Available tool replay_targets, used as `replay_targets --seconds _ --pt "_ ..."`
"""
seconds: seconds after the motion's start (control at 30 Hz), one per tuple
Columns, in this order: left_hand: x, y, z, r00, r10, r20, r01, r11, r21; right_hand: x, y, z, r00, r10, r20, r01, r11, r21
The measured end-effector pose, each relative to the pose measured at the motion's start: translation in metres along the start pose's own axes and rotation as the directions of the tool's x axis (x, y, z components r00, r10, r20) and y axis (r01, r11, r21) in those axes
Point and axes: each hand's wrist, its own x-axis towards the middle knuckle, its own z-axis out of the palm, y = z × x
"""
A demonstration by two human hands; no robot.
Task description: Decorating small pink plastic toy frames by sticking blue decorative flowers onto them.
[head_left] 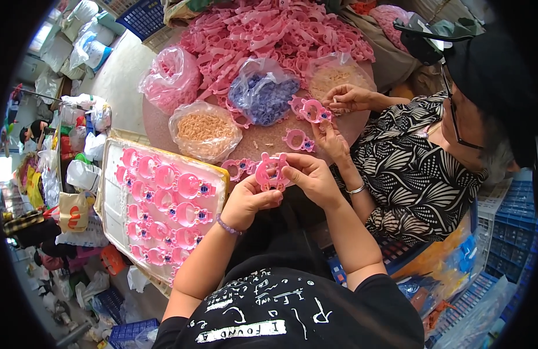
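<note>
Between my two hands is a pink plastic animal-shaped frame (273, 170) with round ears, held up at the table's near edge. My left hand (251, 199) is closed on its lower left side, and my right hand (308, 176) pinches its right side. Just beyond my left hand, more pink frames (238, 168) with small dark blue pieces lie on the round table (164, 129). Another pink ring frame (298, 139) rests past my right hand. At my left, a white tray (113, 200) carries rows of similar pink frames with blue pieces.
On the table stand bags of blue pieces (263, 93), orange pieces (205, 132) and pink pieces (170, 78), before a large heap of pink parts (274, 35). At the right, a co-worker's hands (334, 136) hold a pink frame. Blue crates (516, 212) stand at far right.
</note>
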Motion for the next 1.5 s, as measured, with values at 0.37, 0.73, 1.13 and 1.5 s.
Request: replay_targets --seconds 0.37,0.73,1.13,1.5 --pt "0.026 0.014 0.008 0.988 -0.100 0.114 0.082 0.985 0.154 0.002 0.012 -0.024 0.984 -0.115 -0.134 0.121 0.992 0.035" --pt "0.039 0.013 0.012 0.963 -0.139 0.231 0.152 0.988 -0.036 0.004 0.006 -0.037 0.976 -0.169 -0.140 0.185 0.976 0.116" --pt "0.035 0.015 0.020 0.966 -0.205 0.159 0.204 0.979 0.020 0.014 0.032 -0.059 0.978 -0.016 0.210 -0.100 0.844 0.528" --pt "0.033 0.004 0.019 0.948 -0.253 0.194 0.236 0.966 0.107 0.020 0.067 -0.077 0.964 -0.031 0.264 -0.125 0.824 0.553"
